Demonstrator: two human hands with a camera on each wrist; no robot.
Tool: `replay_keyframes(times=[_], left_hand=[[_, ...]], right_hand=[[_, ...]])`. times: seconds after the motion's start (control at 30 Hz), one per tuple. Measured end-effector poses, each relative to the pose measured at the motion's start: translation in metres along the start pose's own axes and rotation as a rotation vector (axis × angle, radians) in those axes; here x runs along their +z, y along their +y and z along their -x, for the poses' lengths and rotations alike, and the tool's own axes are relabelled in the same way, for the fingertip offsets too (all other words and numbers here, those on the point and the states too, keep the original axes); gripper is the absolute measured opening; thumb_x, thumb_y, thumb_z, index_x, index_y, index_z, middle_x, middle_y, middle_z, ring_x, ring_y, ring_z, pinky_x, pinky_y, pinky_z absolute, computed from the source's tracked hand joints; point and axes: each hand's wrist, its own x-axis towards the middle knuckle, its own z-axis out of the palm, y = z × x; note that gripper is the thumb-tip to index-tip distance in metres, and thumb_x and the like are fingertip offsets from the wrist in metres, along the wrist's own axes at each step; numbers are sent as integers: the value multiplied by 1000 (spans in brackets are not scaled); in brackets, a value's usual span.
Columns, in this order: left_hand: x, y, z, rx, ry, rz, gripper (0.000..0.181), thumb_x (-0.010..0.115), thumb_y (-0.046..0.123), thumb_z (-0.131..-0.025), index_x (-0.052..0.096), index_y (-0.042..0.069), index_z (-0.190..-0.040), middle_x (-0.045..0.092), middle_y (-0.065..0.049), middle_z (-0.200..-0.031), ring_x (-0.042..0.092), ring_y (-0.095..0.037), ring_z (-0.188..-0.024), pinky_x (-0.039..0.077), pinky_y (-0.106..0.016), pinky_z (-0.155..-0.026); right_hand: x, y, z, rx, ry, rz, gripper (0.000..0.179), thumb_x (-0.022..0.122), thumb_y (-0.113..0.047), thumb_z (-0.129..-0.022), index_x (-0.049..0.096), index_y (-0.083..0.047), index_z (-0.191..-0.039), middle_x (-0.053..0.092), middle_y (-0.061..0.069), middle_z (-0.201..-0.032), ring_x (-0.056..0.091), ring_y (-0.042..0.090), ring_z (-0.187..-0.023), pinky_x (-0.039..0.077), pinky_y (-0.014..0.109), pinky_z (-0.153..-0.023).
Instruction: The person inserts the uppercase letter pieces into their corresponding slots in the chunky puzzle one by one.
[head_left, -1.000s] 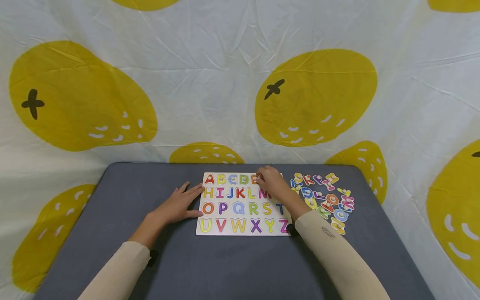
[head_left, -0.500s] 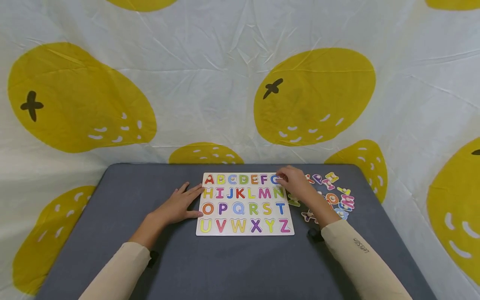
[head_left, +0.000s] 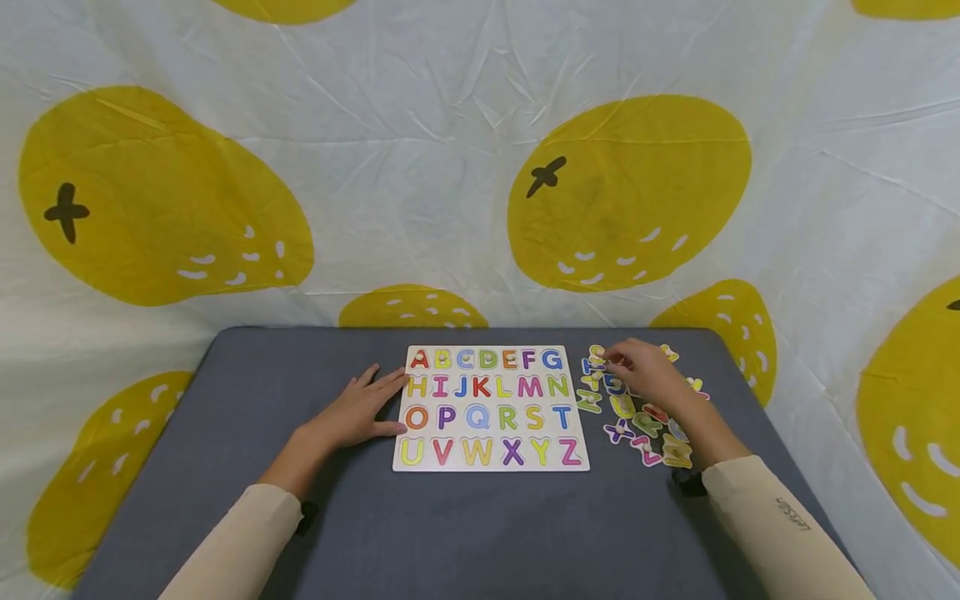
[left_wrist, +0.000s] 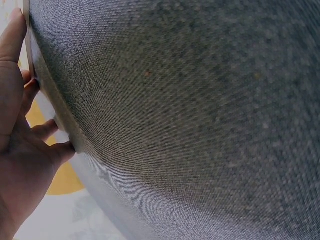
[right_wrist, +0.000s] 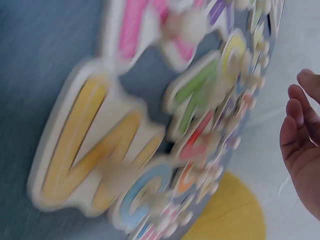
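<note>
A white alphabet puzzle board [head_left: 491, 471] lies on the table, with knobbed letter pieces in the A to E places of its top row. My left hand [head_left: 360, 410] rests beside it, fingers spread and touching its left edge; in the left wrist view the thumb [left_wrist: 12, 40] lies along that edge. My right hand [head_left: 651, 375] hovers over the loose knobbed letter pieces right of the board, hiding some of them. In the right wrist view the right hand [right_wrist: 304, 150] has loosely bent fingers and nothing shows between them. A yellow-orange zigzag letter piece [right_wrist: 75, 132] lies nearest that camera.
The dark grey table [head_left: 480, 537] carries the board and the scattered pieces. Among these are a green letter piece [head_left: 588, 401] near the board and a purple X piece [head_left: 619, 431]. Behind hangs a white curtain [head_left: 420, 192] with yellow fruit prints.
My right hand has moved right, from the E place on the board, past G, to above the loose pieces. The E piece now shows in its place. My left hand has stayed still.
</note>
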Motion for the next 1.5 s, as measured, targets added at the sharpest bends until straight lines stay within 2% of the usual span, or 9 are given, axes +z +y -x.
replay_keyframes(times=[0.2, 0.4, 0.67, 0.93, 1.23, 1.43, 1.5], left_hand=[[2, -1, -1, 6, -8, 2, 92, 73, 54, -91, 32, 17, -164, 30, -6, -170, 16, -51, -156, 19, -76, -118], [5, -1, -2, -7, -14, 3, 92, 73, 55, -91, 31, 18, -164, 29, -6, -171, 15, -50, -157, 18, -75, -119], [7, -2, -4, -1, -15, 4, 93, 71, 58, -91, 30, 19, -165, 28, -4, -171, 14, -49, -157, 18, -74, -119], [6, -1, -3, 1, -10, 5, 93, 72, 57, -91, 31, 19, -164, 28, -5, -171, 14, -49, -157, 17, -75, -119], [4, 1, -2, 0, 0, 1, 93, 72, 57, -91, 31, 18, -164, 29, -6, -170, 15, -50, -157, 18, -75, -119], [2, 0, 0, 3, 11, 0, 93, 73, 56, -90, 32, 16, -164, 30, -7, -170, 16, -51, -156, 19, -76, -118], [1, 0, 0, 3, 14, 1, 93, 73, 56, -90, 32, 16, -164, 31, -8, -170, 17, -52, -156, 19, -76, -118]], right_hand=[[-6, 26, 17, 44, -49, 16, 20, 72, -10, -96, 74, -1, -114, 70, 11, -100, 65, 28, -89, 55, 52, -83], [-8, 43, 26, 53, -112, -7, 18, 75, -11, -93, 76, -4, -110, 75, 7, -99, 67, 25, -90, 56, 53, -85], [-5, 57, 34, 81, -149, -16, 11, 74, -8, -93, 75, -7, -104, 73, 1, -93, 61, 14, -80, 53, 31, -70], [-4, 56, 32, 68, -157, 11, 11, 73, -5, -94, 74, -6, -104, 70, 2, -91, 58, 16, -79, 53, 37, -73], [-17, 48, 25, 64, -202, -1, 15, 69, -6, -96, 74, -4, -110, 69, 4, -90, 58, 15, -75, 53, 31, -64], [-22, 41, 21, 42, -185, 77, 10, 72, -7, -94, 75, -6, -104, 68, 2, -87, 57, 17, -76, 53, 39, -72], [-22, 37, 18, 38, -178, 72, 10, 72, -7, -95, 75, -7, -104, 68, 1, -88, 58, 17, -77, 54, 40, -73]])
